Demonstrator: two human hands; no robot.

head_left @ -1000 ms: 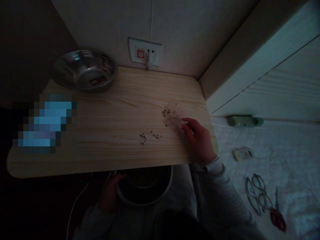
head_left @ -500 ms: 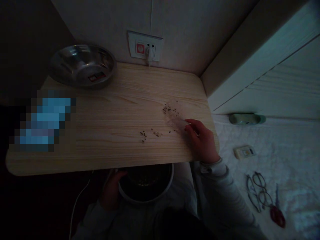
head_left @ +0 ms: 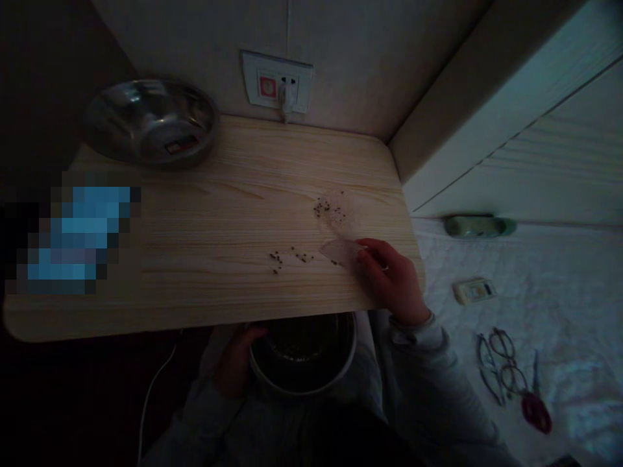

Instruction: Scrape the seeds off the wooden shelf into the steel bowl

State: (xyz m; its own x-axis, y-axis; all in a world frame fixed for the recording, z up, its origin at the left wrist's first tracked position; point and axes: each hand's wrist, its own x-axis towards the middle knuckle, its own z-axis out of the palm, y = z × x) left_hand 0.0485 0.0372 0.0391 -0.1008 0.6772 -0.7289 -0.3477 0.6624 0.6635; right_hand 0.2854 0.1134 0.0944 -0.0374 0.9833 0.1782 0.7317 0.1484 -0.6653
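Note:
My right hand (head_left: pixel 393 277) rests near the right end of the wooden tabletop (head_left: pixel 204 227), fingers pinching a thin, pale, translucent sheet (head_left: pixel 337 251); whether it is plastic or paper I cannot tell. One cluster of small dark bits (head_left: pixel 322 207) lies just beyond the sheet, on a pale patch. More dark bits (head_left: pixel 276 261) are scattered to its left. Below the table's front edge, my left hand (head_left: pixel 237 358) is closed on the left rim of a dark-inside round pot (head_left: pixel 302 392), which sits in my lap. Its far side is hidden under the tabletop.
A steel bowl (head_left: pixel 150 123) stands at the back left, behind a blurred-out bright screen (head_left: pixel 80 233). A plug fills the wall socket (head_left: pixel 277 81). On the white bedding at right lie glasses (head_left: pixel 506 363), red-handled scissors (head_left: pixel 536 412), a small pale box (head_left: pixel 474 291) and a green case (head_left: pixel 479 226).
My right hand has drawn the sheet slightly toward the front edge, away from the far cluster. My left hand and the pot have shifted right. The view has moved slightly.

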